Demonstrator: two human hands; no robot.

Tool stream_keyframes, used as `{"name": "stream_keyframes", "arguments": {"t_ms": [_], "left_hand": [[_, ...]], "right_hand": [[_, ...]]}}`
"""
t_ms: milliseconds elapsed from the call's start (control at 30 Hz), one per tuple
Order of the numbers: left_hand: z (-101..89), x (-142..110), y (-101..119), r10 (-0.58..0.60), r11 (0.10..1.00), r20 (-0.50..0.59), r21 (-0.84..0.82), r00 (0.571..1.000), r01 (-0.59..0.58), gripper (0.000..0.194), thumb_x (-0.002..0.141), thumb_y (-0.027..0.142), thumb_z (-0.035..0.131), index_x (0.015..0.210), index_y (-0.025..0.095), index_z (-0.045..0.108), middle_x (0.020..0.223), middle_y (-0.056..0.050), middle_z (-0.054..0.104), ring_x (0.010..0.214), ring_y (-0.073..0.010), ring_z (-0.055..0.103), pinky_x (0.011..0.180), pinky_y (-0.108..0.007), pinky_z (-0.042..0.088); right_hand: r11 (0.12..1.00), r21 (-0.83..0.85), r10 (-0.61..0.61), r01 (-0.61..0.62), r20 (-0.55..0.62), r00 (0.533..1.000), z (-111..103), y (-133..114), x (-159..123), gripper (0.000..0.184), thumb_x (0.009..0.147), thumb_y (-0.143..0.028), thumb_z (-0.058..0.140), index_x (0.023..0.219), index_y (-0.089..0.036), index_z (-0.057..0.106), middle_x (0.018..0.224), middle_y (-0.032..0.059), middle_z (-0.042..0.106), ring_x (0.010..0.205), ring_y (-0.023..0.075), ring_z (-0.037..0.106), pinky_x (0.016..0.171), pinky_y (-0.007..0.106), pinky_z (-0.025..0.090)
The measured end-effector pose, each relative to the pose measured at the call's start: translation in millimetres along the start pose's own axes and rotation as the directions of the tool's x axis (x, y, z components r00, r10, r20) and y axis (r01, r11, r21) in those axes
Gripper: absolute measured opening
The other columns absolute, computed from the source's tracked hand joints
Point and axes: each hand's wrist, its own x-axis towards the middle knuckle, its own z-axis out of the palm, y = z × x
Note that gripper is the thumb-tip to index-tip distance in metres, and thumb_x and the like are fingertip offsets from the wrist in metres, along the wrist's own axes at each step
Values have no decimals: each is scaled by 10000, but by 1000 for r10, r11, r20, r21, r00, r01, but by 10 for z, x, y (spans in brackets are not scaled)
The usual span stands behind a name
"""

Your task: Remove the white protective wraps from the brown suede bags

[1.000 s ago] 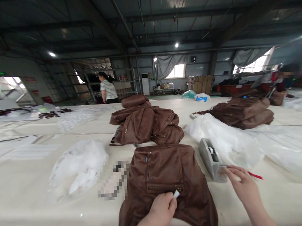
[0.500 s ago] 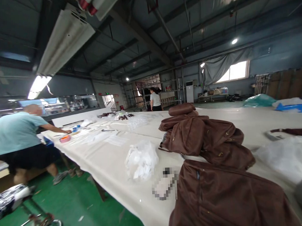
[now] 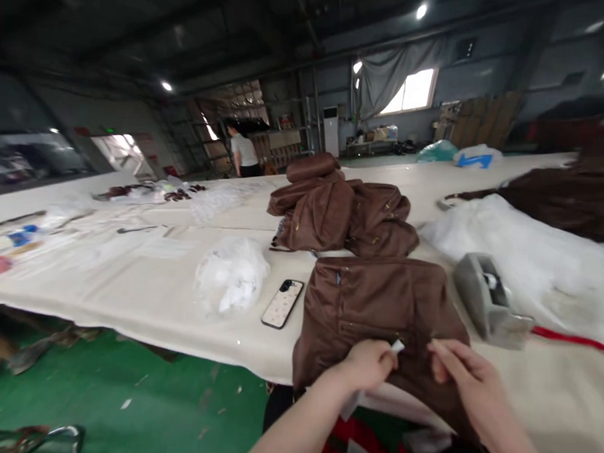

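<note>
A brown leather-like bag [image 3: 375, 293] lies near the table's front edge, its lower part hanging toward me. Over its lower half my left hand [image 3: 371, 365] is closed, with a small white strip [image 3: 398, 346] sticking out between thumb and fingers. To its right, my right hand [image 3: 455, 363] is pinched shut just above the brown material; what it holds, if anything, is too small to make out. Beyond the bag sits a pile of similar brown bags [image 3: 326, 215].
A phone in a patterned case [image 3: 283, 304] and a clear plastic bag of white scraps [image 3: 233, 275] lie left of the bag. On the right are a grey tape dispenser [image 3: 485, 298], a red strap [image 3: 580, 343] and plastic sheeting [image 3: 534, 263]. A person [image 3: 243, 152] stands far back.
The view has swung right and downward. Both my hands have come into view over the nearest bag, and the co-worker at the left table edge has left the picture.
</note>
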Motion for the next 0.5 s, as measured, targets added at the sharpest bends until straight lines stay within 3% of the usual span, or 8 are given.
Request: {"name": "stream_keyframes", "arguments": {"t_ms": [100, 167, 500], "left_hand": [[-51, 8, 5, 30, 999, 13, -15, 999, -29, 302, 908, 263, 350, 882, 200, 644, 860, -21, 685, 803, -166, 618, 722, -244, 452], [-65, -10, 7, 39, 999, 13, -3, 999, -39, 280, 899, 265, 368, 874, 193, 638, 840, -28, 683, 784, -171, 617, 709, -246, 451], [-82, -21, 24, 62, 994, 20, 93, 998, -64, 292, 893, 273, 355, 862, 195, 634, 837, -43, 691, 797, -186, 631, 723, -263, 467]], "right_hand": [[981, 125, 111, -148, 264, 958, 374, -20, -131, 388, 774, -568, 621, 733, -183, 607, 501, -27, 533, 455, 107, 452, 469, 238, 357], [971, 130, 151, -203, 329, 932, 521, 13, -117, 408, 753, -581, 632, 690, -182, 578, 472, -35, 517, 426, 94, 420, 447, 229, 322], [969, -24, 241, -245, 298, 924, 503, 136, -45, 429, 740, -607, 576, 626, -198, 515, 440, -58, 473, 362, 79, 375, 404, 227, 265]]}}
